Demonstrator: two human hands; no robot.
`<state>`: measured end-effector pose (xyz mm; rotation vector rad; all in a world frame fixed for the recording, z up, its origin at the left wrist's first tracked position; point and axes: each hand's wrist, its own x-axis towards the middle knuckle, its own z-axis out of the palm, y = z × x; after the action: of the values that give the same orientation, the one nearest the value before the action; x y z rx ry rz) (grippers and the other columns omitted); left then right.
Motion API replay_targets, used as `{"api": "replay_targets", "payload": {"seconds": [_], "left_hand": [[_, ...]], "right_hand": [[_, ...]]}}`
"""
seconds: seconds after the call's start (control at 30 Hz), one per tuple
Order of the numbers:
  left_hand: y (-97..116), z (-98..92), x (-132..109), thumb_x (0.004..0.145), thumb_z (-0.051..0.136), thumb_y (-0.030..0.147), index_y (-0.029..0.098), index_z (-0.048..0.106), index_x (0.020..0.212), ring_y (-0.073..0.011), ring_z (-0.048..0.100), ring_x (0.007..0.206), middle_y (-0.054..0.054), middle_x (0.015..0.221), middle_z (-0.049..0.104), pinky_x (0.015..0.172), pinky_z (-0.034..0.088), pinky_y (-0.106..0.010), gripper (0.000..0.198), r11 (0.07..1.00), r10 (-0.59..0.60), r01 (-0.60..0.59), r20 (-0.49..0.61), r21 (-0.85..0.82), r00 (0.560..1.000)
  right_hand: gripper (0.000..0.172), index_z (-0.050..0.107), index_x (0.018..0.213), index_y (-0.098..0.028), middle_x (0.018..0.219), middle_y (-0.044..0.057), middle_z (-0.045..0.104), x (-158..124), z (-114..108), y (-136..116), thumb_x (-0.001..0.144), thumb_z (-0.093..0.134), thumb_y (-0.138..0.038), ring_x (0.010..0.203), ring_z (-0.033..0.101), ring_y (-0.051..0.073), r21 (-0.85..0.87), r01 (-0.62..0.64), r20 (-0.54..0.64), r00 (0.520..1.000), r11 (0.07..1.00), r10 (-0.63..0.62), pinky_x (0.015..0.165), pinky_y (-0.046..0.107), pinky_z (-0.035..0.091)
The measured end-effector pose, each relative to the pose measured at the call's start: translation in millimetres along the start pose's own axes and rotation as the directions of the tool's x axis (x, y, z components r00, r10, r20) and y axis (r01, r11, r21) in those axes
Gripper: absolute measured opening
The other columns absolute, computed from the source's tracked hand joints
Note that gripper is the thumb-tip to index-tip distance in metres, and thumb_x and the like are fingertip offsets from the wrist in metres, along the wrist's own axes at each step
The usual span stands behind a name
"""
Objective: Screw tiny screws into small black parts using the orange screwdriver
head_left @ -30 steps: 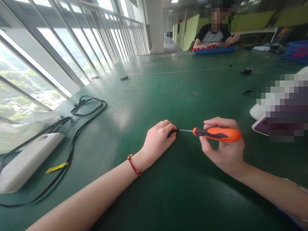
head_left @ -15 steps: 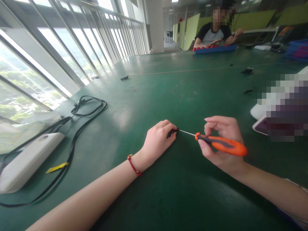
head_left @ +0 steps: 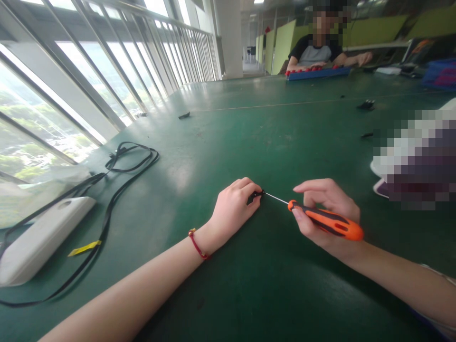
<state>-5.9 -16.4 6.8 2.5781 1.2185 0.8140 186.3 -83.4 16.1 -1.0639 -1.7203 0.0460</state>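
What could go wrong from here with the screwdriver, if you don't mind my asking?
The screwdriver reaches the small black part right beside the left hand, so a slip might poke that hand. The right hand has its forefinger off the screwdriver, which could therefore wobble.

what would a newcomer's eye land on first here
The bright orange screwdriver in the right hand stands out first, its shaft pointing at a small black part pinched in the left hand. A red bracelet rings the left wrist; a white box lies far left on the green table.
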Motion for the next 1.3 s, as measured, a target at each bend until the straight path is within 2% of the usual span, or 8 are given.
{"api": "replay_targets", "payload": {"seconds": [0.1,0.33,0.5,0.7,0.9,1.03,1.13,1.3], "left_hand": [[-0.4,0.1,0.0,0.085,0.058,0.016,0.020,0.067,0.089,-0.0161,0.065,0.087,-0.001,0.095,0.068,0.076,0.052,-0.027,0.011,1.000,0.003,-0.003,0.000,0.000,1.000],[-0.4,0.4,0.2,0.084,0.058,0.016,0.020,0.067,0.089,-0.0162,0.065,0.088,-0.001,0.095,0.068,0.077,0.052,-0.027,0.011,1.000,-0.005,0.005,0.005,-0.010,1.000],[-0.8,0.5,0.1,0.084,0.058,0.017,0.020,0.067,0.089,-0.0160,0.065,0.087,-0.001,0.095,0.068,0.076,0.052,-0.027,0.010,1.000,0.005,-0.005,-0.003,0.000,1.000],[-0.5,0.1,0.1,0.084,0.058,0.016,0.020,0.067,0.089,-0.0159,0.065,0.087,-0.002,0.095,0.068,0.076,0.053,-0.027,0.011,1.000,0.003,-0.003,-0.004,-0.003,1.000],[-0.4,0.2,0.3,0.084,0.058,0.017,0.020,0.067,0.090,-0.0164,0.065,0.087,-0.002,0.096,0.068,0.077,0.053,-0.028,0.011,1.000,0.005,-0.005,0.002,0.002,1.000],[-0.4,0.3,0.4,0.084,0.059,0.016,0.020,0.067,0.089,-0.0164,0.065,0.087,-0.002,0.095,0.068,0.076,0.053,-0.027,0.011,1.000,-0.007,0.007,0.003,0.002,1.000],[-0.6,0.4,0.3,0.084,0.059,0.017,0.020,0.067,0.090,-0.0162,0.065,0.088,-0.002,0.096,0.068,0.076,0.053,-0.027,0.011,1.000,-0.004,0.004,0.002,-0.001,1.000],[-1.0,0.4,0.0,0.085,0.058,0.017,0.020,0.067,0.090,-0.0164,0.065,0.089,-0.001,0.096,0.068,0.077,0.052,-0.027,0.011,1.000,0.005,-0.005,0.006,0.012,1.000]], "right_hand": [[0.014,0.058,0.086,-0.026,0.057,-0.008,0.056,1.0,-1.6,-4.3,0.078,0.063,-0.015,0.044,0.052,0.009,-0.041,0.046,0.050,0.998,0.998,-0.044,0.066,0.031,0.049],[0.049,0.054,0.113,-0.023,0.077,-0.001,0.054,-0.3,0.7,1.1,0.068,0.069,-0.013,0.066,0.058,0.016,0.081,0.068,-0.062,0.996,0.994,-0.063,0.064,0.033,0.051],[0.014,0.058,0.087,-0.025,0.060,-0.008,0.058,2.2,-1.9,-5.2,0.078,0.064,-0.016,0.044,0.053,0.009,-0.053,0.087,0.059,0.995,0.995,-0.084,0.072,0.034,0.048],[0.048,0.054,0.115,-0.024,0.081,0.001,0.058,-0.6,-0.1,-0.5,0.070,0.068,-0.014,0.071,0.060,0.018,0.023,0.054,-0.068,0.996,0.998,-0.052,0.068,0.034,0.052],[0.024,0.055,0.098,-0.026,0.054,-0.011,0.050,2.1,-1.7,-6.3,0.078,0.064,-0.015,0.043,0.049,0.008,-0.013,0.095,0.088,0.992,0.995,-0.094,0.070,0.033,0.049],[0.040,0.055,0.111,-0.025,0.078,-0.001,0.058,-1.3,1.7,-2.4,0.073,0.066,-0.013,0.072,0.061,0.016,0.012,0.043,-0.020,0.999,0.999,-0.042,0.068,0.033,0.051],[0.049,0.052,0.116,-0.023,0.077,-0.001,0.056,-1.0,1.5,-0.7,0.070,0.068,-0.015,0.065,0.057,0.015,0.023,0.037,-0.023,0.999,0.999,-0.036,0.068,0.035,0.050],[0.012,0.057,0.083,-0.024,0.059,-0.007,0.060,4.9,-2.5,-7.8,0.077,0.064,-0.017,0.048,0.053,0.010,-0.073,0.118,0.073,0.991,0.990,-0.112,0.067,0.033,0.047]]}}
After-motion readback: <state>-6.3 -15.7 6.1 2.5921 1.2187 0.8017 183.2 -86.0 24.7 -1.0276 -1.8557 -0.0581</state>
